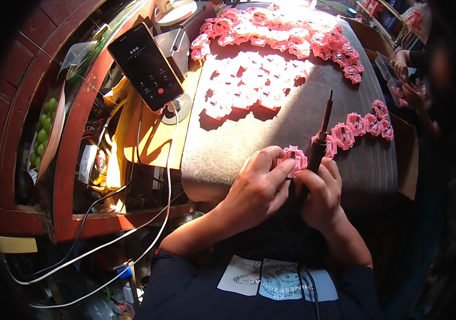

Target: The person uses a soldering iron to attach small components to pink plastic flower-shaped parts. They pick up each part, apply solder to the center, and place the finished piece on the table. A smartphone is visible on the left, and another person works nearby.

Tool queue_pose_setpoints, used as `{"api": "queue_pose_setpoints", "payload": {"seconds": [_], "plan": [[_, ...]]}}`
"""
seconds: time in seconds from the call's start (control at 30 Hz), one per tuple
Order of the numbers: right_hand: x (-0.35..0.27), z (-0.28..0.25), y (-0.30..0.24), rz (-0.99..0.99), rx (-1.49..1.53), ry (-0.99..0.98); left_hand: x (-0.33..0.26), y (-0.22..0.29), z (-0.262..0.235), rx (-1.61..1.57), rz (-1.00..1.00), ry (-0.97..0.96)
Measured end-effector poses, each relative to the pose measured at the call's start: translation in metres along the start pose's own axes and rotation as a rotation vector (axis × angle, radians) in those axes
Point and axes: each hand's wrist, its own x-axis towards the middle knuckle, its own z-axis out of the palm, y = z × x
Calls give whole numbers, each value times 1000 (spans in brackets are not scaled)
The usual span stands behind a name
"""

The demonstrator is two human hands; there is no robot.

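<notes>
My left hand (257, 184) pinches a small pink plastic part (296, 159) with a dark piece in its middle, just above the grey work surface (222, 160). In my right hand (321, 194) is a soldering iron (316, 152) with a dark handle, its brown tip pointing up and away from me. The fingertips of both hands come close together at the pink part. Directly beyond the iron, a short row of similar pink parts (343, 136) runs to the right; the iron hides some of its near end.
Many more pink parts (257, 80) cover the far surface, some in bright sunlight. On the left, a phone (145, 66) stands on a holder with a white cable (170, 160). Beside it are a red wooden frame (60, 176) and green fruit (44, 130). Another person's hands (403, 72) work at far right.
</notes>
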Motion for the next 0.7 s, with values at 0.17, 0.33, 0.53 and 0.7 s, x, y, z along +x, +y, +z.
{"api": "queue_pose_setpoints", "payload": {"seconds": [0.17, 0.33, 0.53, 0.7], "plan": [[4, -2, 1, 107, 98, 59, 4, -1, 3, -63, 27, -47], [7, -4, 1, 110, 133, 50, 7, -2, 4, -83, -13, -68], [7, -3, 4, 144, 196, 44, 11, -6, 2, -111, -44, -81], [8, -3, 3, 147, 164, 24, 10, -8, 5, -98, -24, -55]]}}
